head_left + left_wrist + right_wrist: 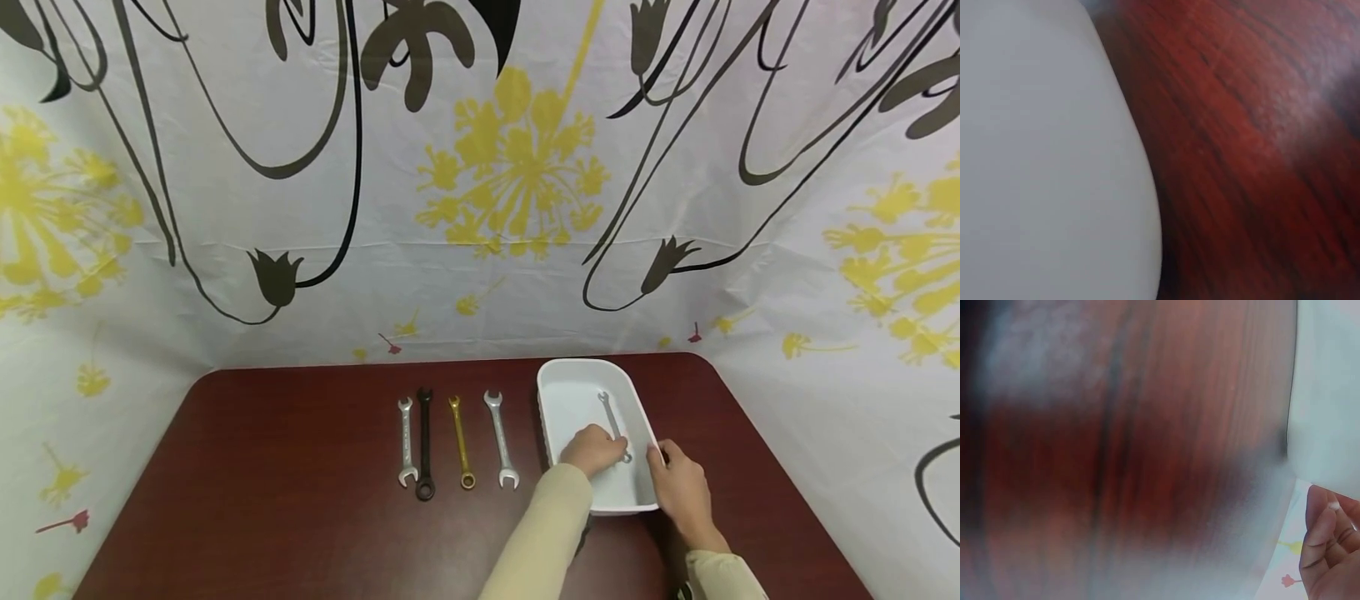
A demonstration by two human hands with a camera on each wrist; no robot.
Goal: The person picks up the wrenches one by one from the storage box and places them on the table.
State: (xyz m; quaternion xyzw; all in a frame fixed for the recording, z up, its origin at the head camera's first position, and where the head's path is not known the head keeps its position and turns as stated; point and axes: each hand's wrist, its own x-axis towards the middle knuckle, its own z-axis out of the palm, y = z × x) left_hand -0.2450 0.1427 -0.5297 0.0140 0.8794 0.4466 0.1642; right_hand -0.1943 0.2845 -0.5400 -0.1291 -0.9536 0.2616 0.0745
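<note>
A white plastic bin [558, 392] stands at the right of the table, and a small silver wrench [610, 412] lies slanted inside it. My left hand [594, 450] reaches over the bin's left side, its fingertips pinching the wrench near its lower end. The fingers partly cover the wrench there. My right hand [684, 492] grips the bin's right rim, thumb on the inner side. In the right wrist view the curled fingers of that hand [1332, 550] show beside the bin's pale wall [1325, 387]. Only the bin's side [1054, 156] and the table appear in the left wrist view.
Left of the bin, a silver wrench [407, 442], a black wrench [425, 442], a gold wrench [461, 442] and a larger silver wrench [500, 437] lie in a row on the dark red table [300, 483]. A flower-patterned white cloth [420, 292] hangs behind.
</note>
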